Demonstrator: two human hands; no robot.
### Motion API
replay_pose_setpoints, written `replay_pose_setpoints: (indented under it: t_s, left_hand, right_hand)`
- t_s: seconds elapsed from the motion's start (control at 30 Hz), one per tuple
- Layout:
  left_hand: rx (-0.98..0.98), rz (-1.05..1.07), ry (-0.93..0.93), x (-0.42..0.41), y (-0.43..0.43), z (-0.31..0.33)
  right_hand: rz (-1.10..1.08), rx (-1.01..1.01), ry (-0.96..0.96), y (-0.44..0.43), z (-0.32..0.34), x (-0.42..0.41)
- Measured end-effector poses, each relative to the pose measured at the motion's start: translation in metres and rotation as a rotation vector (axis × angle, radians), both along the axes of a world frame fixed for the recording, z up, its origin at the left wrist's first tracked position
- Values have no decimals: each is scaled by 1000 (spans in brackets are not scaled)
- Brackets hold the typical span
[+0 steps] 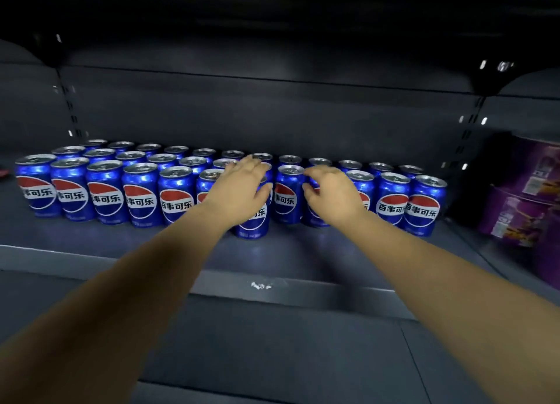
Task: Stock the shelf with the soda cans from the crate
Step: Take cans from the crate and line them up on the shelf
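Several blue soda cans [141, 194] with red, white and blue logos stand in rows on the dark grey shelf [91, 240]. My left hand [242, 185] wraps over the top of one can [253, 225] that stands slightly forward of the front row. Just to its right, my right hand [330, 191] curls round a front-row can [315, 219], mostly hiding it. One can [288, 197] stands between the two hands. The crate is out of view.
Purple boxed goods [521, 197] are stacked on the same shelf at the far right. A slotted upright [469, 131] separates that bay. An upper shelf [272, 25] overhangs the cans. A lower shelf [272, 343] lies under my forearms.
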State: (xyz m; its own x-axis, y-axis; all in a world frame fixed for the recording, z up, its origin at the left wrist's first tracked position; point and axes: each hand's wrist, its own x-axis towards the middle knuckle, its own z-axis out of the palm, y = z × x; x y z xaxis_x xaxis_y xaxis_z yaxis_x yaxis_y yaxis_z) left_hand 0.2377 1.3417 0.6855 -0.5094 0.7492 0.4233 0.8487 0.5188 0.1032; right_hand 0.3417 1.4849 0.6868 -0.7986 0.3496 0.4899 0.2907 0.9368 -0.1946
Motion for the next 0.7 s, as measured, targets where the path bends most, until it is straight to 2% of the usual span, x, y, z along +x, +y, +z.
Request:
replay_pose_setpoints:
  t_s: [0.17, 0.3, 0.47, 0.7]
  left_hand:
    - [21, 4, -79, -13, 22, 19]
    - [-74, 7, -129, -30, 38, 29]
    - [-91, -8, -79, -53, 49, 43]
    - [-237, 44, -92, -69, 67, 45]
  right_hand:
    - [-14, 109, -63, 7, 11, -31]
    - [-69, 151, -122, 2, 9, -50]
    - [-133, 147, -201, -2, 10, -61]
    - [-166, 175, -168, -3, 12, -66]
